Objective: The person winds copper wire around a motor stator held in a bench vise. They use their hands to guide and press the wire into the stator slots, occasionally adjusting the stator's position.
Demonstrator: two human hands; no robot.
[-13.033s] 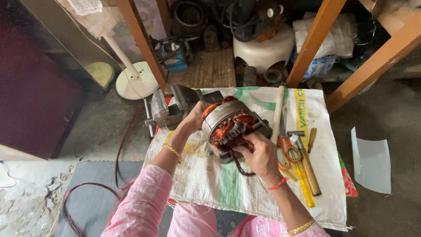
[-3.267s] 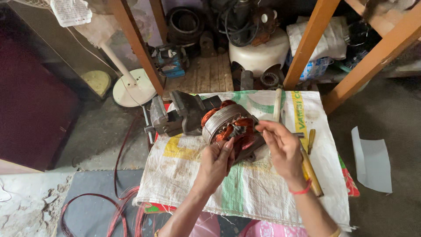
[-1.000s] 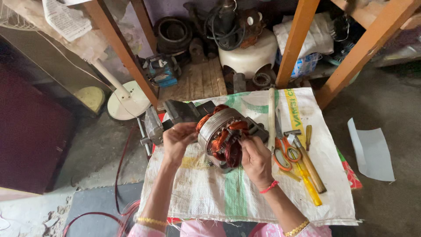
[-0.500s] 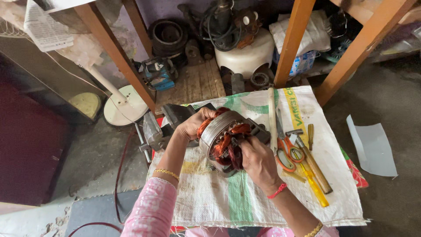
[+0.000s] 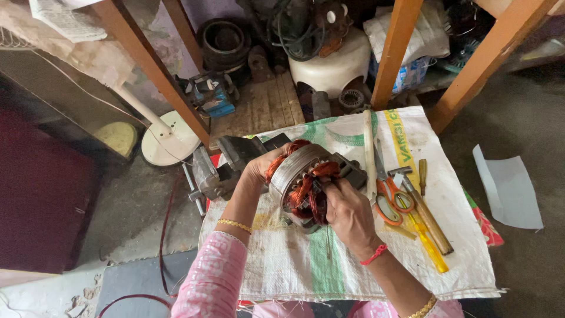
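Observation:
A round metal motor stator [image 5: 300,176] with copper-coloured windings lies on a white woven sack [image 5: 353,259] spread over a low surface. My left hand [image 5: 259,171] grips the stator's left side and steadies it. On the stator's open face rests my right hand [image 5: 344,209], its fingers closed on the copper windings. A grey bench vise [image 5: 220,168] sits just left of the stator.
Right of the stator lie a pale stick [image 5: 369,153], orange-handled scissors [image 5: 387,197], a hammer [image 5: 424,212] and a yellow screwdriver [image 5: 426,244]. Wooden posts [image 5: 397,50] stand behind. A white fan base [image 5: 168,144], a white stool [image 5: 335,62] and clutter fill the floor beyond.
My left hand shifted from the stator's top-left rim down onto its left side. My right hand stays on the windings. The view moved slightly.

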